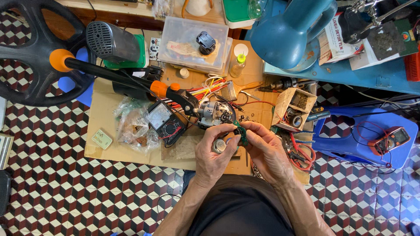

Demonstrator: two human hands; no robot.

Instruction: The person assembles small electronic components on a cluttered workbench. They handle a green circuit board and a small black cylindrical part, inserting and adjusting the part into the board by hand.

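- Green circuit board (239, 132), small and narrow, sits between both hands just above the person's lap, over the near edge of the cardboard sheet (105, 109) that covers the floor.
- Left hand (214, 153) is clenched around a small round silver part (218, 145), thumb and fingertips also reaching up to touch the board's lower edge.
- Right hand (264, 150) is grasping the board from the other side, fingers curled over its top, so the board is pinched upright between the two hands.
- Just beyond the board lies an opened grey device (214, 112) with red, yellow and white wires (210, 88) spilling out behind it; whether any wire joins the board cannot be told.
- Analog multimeter (164, 120) rests to the left beside a clear plastic bag (131, 124); a small wooden box (292, 107) of parts stands to the right.
- Step in hand, as I judge it: fitting or inspecting the board against the silver part, with nothing yet set down.
- A next move would call for steady fingertips and care with the fine leads, since the board is small and largely hidden by the fingers.
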